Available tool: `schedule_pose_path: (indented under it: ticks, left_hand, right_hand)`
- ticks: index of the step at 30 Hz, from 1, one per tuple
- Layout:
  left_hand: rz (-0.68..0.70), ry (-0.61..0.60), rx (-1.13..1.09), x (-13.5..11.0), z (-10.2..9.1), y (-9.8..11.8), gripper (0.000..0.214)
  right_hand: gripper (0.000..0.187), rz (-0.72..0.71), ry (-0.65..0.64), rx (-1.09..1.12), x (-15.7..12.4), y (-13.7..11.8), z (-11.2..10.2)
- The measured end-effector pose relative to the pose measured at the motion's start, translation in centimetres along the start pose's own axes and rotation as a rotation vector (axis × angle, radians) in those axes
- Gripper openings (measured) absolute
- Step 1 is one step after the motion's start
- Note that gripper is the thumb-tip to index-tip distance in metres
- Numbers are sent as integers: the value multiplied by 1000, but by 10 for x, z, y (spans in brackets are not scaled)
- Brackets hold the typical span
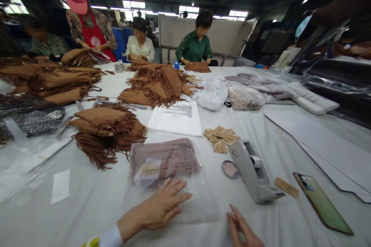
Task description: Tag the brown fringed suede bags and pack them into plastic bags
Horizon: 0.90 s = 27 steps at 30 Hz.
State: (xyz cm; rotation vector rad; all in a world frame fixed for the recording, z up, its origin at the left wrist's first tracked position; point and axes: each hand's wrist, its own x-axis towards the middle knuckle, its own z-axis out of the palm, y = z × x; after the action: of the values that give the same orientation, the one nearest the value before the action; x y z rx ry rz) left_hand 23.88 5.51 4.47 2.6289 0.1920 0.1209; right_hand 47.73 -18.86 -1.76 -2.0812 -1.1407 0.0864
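A clear plastic bag (199,197) with printed text lies flat in front of me, a folded brown fringed bag (179,154) showing through its far half. My left hand (162,204) rests on the near, unfilled part of the plastic, fingers spread and holding nothing. To the right, just off the bag's near corner, my right hand (242,227) hovers low with its fingers apart, partly cut off by the frame's bottom edge. A grey tape dispenser (252,173) stands beyond it, beside a small round dish (230,170).
Brown fringed bags (107,131) are piled left and farther back. A stack of white plastic bags (176,119), tan tags (222,137) with strings, a phone (323,202) and large paper sheets (321,142) lie around. Several co-workers, one in a green shirt (195,48), work across the table.
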Motion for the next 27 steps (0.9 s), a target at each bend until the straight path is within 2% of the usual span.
schedule_pose_path:
  ticks: [3,4,6,8,10,13,15,17,20,23,25,27]
  left_hand:
    - [-320,297,122,-89,-10,-25,63]
    - [-409,347,174,-118,-12,-36,69]
    - [-496,332,260,-165,-10,-53,77]
    - [-485,281,317,-190,-1,-62,76]
    - [-432,259,362,-193,10,-65,74]
    - [-356,272,399,-167,19,-69,78]
    - [-298,269,393,-146,17,-75,79]
    - [-190,217,331,-132,10,-81,73]
    - [-39,142,165,-135,4,-87,49]
    - [-82,243,81,-155,10,-80,37]
    - [-112,304,97,-166,16,-70,38]
    - [-110,273,143,-169,19,-59,42]
  right_hand:
    - [52,-301,8,-186,41,16,-11]
    - [54,-389,-17,-233,55,18,-10]
    - [56,-541,-103,-303,82,16,-2]
    - [56,-675,-193,-340,105,10,10]
    - [59,-788,-263,-353,124,3,24]
    - [67,-889,-336,-344,145,-10,40]
    - [65,-944,-428,-301,155,-20,44]
    - [55,-1001,-579,-183,159,-33,41]
    - [37,-934,-817,73,152,-49,28]
    - [33,-744,-980,154,135,-56,12]
    - [33,-700,-1012,104,125,-59,6]
    - [35,-742,-993,72,120,-64,5]
